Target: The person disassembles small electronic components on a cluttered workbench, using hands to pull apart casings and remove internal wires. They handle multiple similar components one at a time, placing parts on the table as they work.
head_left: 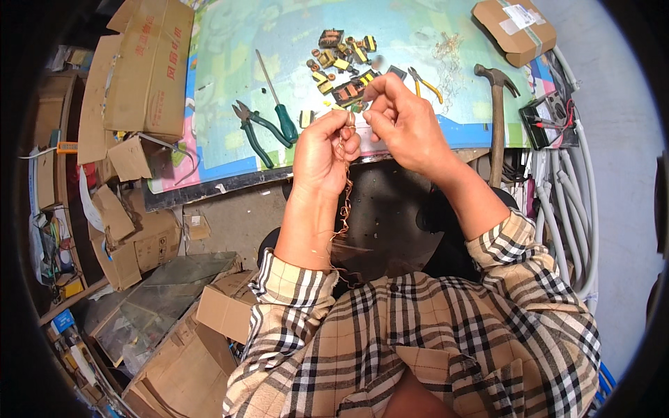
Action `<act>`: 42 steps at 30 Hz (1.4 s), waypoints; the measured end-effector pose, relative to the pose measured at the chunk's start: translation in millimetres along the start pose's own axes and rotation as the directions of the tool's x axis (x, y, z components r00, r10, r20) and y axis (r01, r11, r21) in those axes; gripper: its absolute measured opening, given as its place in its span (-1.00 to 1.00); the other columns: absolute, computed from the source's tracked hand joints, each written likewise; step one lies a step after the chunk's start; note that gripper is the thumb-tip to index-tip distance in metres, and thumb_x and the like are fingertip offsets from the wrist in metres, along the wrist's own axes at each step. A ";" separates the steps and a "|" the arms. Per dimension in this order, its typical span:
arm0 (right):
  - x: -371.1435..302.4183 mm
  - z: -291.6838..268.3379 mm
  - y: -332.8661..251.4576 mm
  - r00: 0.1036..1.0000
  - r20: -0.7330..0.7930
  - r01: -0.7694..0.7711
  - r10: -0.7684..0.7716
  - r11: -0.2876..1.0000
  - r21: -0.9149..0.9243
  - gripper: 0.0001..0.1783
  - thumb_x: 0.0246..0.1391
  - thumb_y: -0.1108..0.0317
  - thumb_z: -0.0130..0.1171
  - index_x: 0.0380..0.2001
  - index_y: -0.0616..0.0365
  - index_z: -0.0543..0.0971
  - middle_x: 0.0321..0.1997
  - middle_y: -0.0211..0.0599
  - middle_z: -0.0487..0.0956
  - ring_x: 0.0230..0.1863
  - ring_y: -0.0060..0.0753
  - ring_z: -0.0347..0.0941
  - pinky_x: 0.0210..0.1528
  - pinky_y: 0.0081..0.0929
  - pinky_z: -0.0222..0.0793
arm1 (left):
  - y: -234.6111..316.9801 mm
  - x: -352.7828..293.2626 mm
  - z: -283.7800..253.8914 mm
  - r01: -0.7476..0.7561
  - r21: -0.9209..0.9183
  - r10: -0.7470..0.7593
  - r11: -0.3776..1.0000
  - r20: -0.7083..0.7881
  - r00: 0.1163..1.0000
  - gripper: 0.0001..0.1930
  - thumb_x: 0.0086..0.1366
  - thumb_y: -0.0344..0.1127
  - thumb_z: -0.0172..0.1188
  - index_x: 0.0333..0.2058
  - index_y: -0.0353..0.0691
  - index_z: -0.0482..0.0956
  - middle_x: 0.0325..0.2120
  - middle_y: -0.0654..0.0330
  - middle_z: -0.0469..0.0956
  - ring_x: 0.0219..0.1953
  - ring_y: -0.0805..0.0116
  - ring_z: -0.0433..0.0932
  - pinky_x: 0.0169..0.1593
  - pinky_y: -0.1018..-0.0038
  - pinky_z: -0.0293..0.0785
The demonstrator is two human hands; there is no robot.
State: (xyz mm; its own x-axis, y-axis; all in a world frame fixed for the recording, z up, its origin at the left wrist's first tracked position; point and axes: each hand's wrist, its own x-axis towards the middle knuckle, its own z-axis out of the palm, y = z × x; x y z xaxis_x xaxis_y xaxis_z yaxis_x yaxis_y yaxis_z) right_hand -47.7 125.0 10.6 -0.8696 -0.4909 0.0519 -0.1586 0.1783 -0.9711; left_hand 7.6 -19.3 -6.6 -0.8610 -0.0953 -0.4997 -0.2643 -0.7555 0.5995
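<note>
My left hand point(320, 157) is closed at the table's near edge, thumb and fingers pinched around thin copper wire point(344, 202). The tangled strand hangs from its fingers down along the inside of my forearm. Close beside it, my right hand point(404, 129) has thumb and forefinger drawn into a pinch; whatever lies between them is too fine to make out. Just beyond both hands lies a pile of small transformers and coil cores point(341, 66), yellow, black and copper-coloured. Left of my left hand are dark green cutting pliers point(258, 132) with jaws apart and a green-handled screwdriver point(284, 120).
A claw hammer point(497, 111) and yellow-handled pliers point(426, 86) lie to the right, near loose wire scraps point(449, 66). A multimeter point(555, 108) sits at the right edge. Cardboard boxes point(150, 70) stand at left; grey hoses point(575, 202) hang at right.
</note>
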 end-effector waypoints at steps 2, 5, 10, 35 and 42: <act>0.8 -0.5 -1.0 1.000 -0.016 0.012 -0.012 1.000 -0.028 -0.86 0.04 0.55 0.06 -0.28 0.25 0.39 -0.59 -0.32 0.45 -0.55 -0.54 0.43 -0.47 -0.50 0.34 | 0.7 0.7 -1.6 0.077 -0.107 -0.074 0.991 0.036 0.997 -0.87 0.24 -0.37 0.05 -0.48 -0.26 0.41 -0.64 0.27 0.32 -0.64 0.46 0.27 -0.60 0.58 0.13; 0.9 0.2 -1.1 1.000 -0.021 -0.006 0.006 1.000 0.000 -0.87 0.06 0.54 0.06 -0.28 0.26 0.39 -0.57 -0.32 0.46 -0.54 -0.55 0.45 -0.46 -0.52 0.36 | 7.1 -3.4 2.3 0.115 -0.110 -0.106 0.987 0.082 0.991 -0.85 0.21 -0.37 0.10 -0.52 -0.22 0.38 -0.65 0.28 0.31 -0.63 0.47 0.27 -0.60 0.57 0.13; 0.9 -0.3 0.2 1.000 0.005 -0.016 0.016 0.999 0.030 -0.87 0.08 0.53 0.08 -0.28 0.26 0.39 -0.55 -0.32 0.47 -0.52 -0.55 0.46 -0.45 -0.54 0.37 | 1.2 -5.0 7.9 -0.103 0.297 0.106 0.949 0.008 0.994 -0.81 0.19 -0.34 0.18 -0.54 -0.17 0.37 -0.67 0.35 0.32 -0.68 0.58 0.26 -0.63 0.64 0.08; 1.4 -3.4 9.5 0.999 -0.042 0.001 0.001 0.999 0.048 -0.85 0.06 0.54 0.10 -0.28 0.23 0.41 -0.52 -0.42 0.44 -0.53 -0.70 0.35 -0.46 -0.61 0.34 | -6.2 -6.4 12.4 -0.256 0.673 0.382 0.694 -0.043 0.923 -0.89 0.24 -0.48 0.07 -0.29 -0.31 0.56 -0.69 0.38 0.40 -0.64 0.66 0.29 -0.57 0.62 0.17; 1.5 -3.1 8.8 1.000 -0.010 -0.026 0.027 0.995 0.099 -0.85 0.06 0.54 0.09 -0.27 0.26 0.40 -0.50 -0.43 0.44 -0.53 -0.69 0.32 -0.46 -0.63 0.31 | -7.1 -4.0 5.8 -0.291 0.850 0.446 0.439 0.075 0.892 -0.85 0.19 -0.46 0.21 -0.26 -0.39 0.55 -0.71 0.38 0.40 -0.67 0.68 0.26 -0.61 0.64 0.13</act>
State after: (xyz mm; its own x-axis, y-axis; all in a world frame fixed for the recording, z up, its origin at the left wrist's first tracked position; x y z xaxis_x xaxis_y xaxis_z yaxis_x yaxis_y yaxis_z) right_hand -51.9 128.4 2.9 -0.8781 -0.4777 0.0280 -0.0891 0.1057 -0.9904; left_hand 10.3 -9.8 -5.3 -0.9182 -0.3737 -0.1313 -0.2352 0.2475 0.9399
